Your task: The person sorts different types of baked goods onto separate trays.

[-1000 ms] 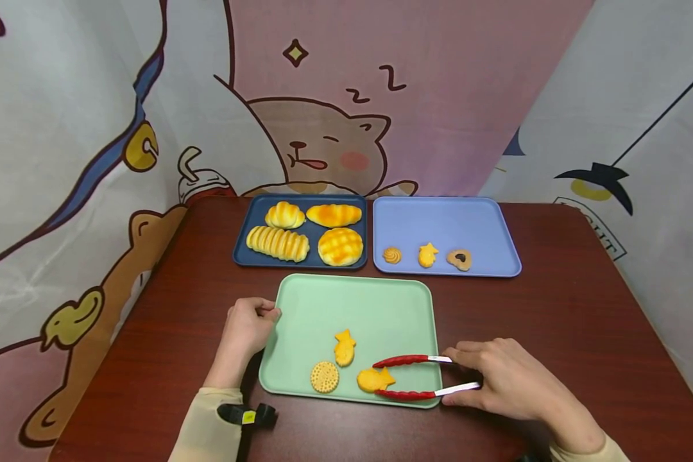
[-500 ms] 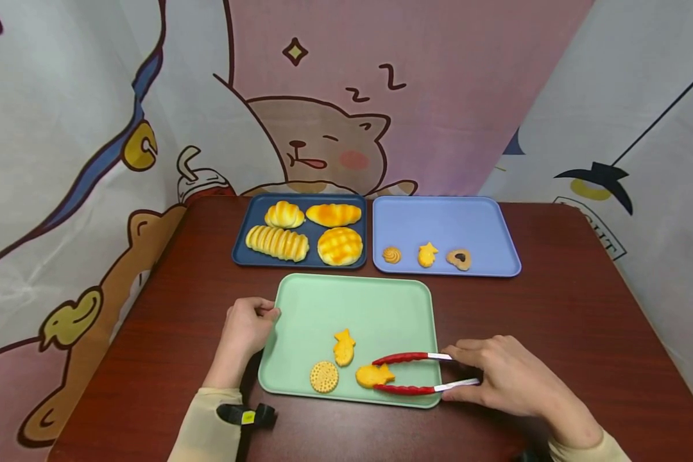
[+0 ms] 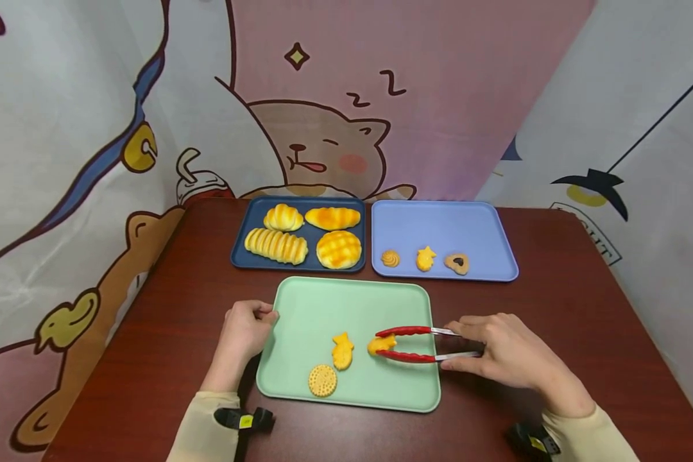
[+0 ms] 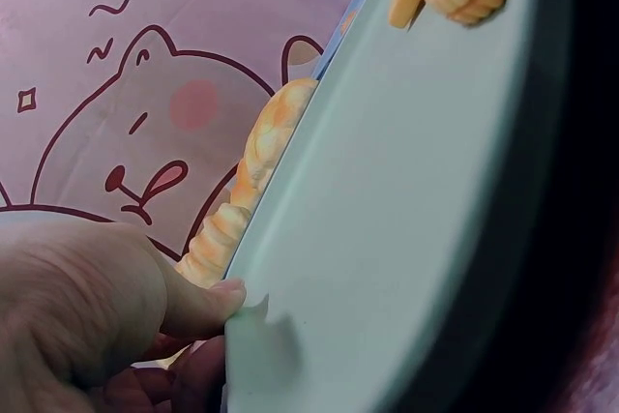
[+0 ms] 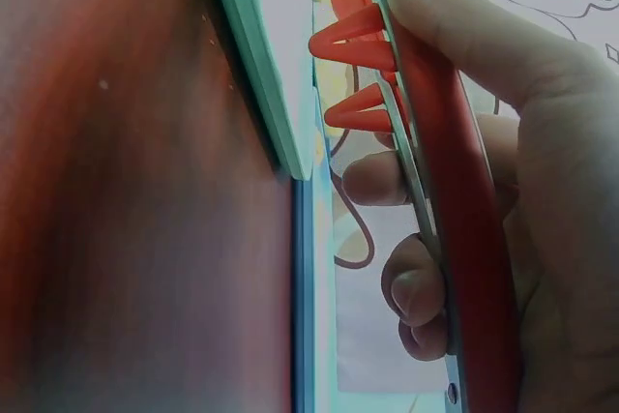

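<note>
My left hand [image 3: 248, 330] pinches the left rim of a light green tray [image 3: 352, 298], its thumb on the rim in the left wrist view. My right hand [image 3: 505, 350] holds red-tipped metal tongs [image 3: 410, 357] over the tray's right side. Between the tong tips is a yellow fish-shaped cookie [image 3: 377, 346], partly hidden by them. A second fish-shaped cookie [image 3: 342, 351] and a round dotted cookie [image 3: 323, 380] lie on the tray to its left. In the right wrist view, fingers and thumb wrap the tongs' red handle [image 5: 450, 142].
Behind the green tray stands a dark blue tray [image 3: 239, 256] bearing several bread rolls [image 3: 339, 249]. Beside it a light blue tray [image 3: 439, 224] carries a swirl cookie [image 3: 390, 258], a yellow cookie [image 3: 425, 258] and a heart-centred cookie [image 3: 457, 263]. All rest on a brown table [image 3: 554, 276].
The tongs have closed on the fish-shaped cookie and moved it away from the tray's front rim, toward the back. My left hand has stayed on the green tray's rim.
</note>
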`<state>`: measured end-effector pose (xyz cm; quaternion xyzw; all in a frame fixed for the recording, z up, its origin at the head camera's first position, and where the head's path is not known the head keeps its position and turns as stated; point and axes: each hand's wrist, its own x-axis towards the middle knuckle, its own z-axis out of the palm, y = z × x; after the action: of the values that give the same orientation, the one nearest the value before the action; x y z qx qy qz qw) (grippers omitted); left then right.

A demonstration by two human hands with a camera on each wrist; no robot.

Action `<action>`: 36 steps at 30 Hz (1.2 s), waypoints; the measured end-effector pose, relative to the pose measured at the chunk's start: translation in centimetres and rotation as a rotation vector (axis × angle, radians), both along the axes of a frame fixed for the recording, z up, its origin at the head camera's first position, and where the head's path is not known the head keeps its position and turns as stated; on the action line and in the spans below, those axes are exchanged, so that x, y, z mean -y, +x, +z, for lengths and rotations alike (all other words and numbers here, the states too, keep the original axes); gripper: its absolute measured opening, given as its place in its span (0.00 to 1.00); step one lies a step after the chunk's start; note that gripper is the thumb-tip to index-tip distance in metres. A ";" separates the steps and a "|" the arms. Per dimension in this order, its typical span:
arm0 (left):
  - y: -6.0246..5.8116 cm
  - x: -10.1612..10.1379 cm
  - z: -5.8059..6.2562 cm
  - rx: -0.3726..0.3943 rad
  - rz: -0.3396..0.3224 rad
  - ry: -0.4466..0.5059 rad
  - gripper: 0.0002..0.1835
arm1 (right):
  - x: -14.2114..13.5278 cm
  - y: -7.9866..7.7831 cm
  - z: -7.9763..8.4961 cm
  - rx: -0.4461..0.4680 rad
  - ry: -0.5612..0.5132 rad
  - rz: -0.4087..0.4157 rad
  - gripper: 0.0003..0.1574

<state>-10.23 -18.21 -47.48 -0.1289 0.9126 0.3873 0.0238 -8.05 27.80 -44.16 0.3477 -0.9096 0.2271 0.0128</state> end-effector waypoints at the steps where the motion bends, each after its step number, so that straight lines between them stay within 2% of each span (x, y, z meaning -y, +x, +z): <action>1: 0.0 0.0 0.0 -0.002 0.001 -0.002 0.11 | 0.0 -0.1 0.1 -0.011 -0.001 -0.001 0.32; 8: 0.0 -0.1 0.2 -0.005 0.000 -0.014 0.11 | -0.3 -0.5 0.9 -0.045 -0.008 -0.006 0.31; 14: -0.1 -0.1 0.3 -0.020 0.000 -0.020 0.10 | -0.5 -1.1 2.5 -0.020 0.002 -0.057 0.34; 18: -0.1 -0.1 0.4 -0.018 0.002 -0.017 0.10 | -1.0 -1.8 3.2 -0.055 -0.005 -0.073 0.34; 23: -0.1 -0.2 0.4 -0.014 0.003 -0.015 0.10 | -1.7 -3.2 3.7 -0.113 -0.007 -0.109 0.37; 30: 0.0 -0.1 0.2 -0.007 -0.005 -0.008 0.10 | -2.4 -5.9 3.5 -0.209 0.060 -0.198 0.42; 36: 0.1 0.0 0.0 -0.008 -0.001 -0.010 0.11 | -2.5 -7.8 2.8 -0.198 0.088 -0.258 0.44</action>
<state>-10.16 -18.20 -47.49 -0.1272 0.9147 0.3832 0.0196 -15.90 30.32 -41.39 0.2491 -0.9500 0.1484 0.1161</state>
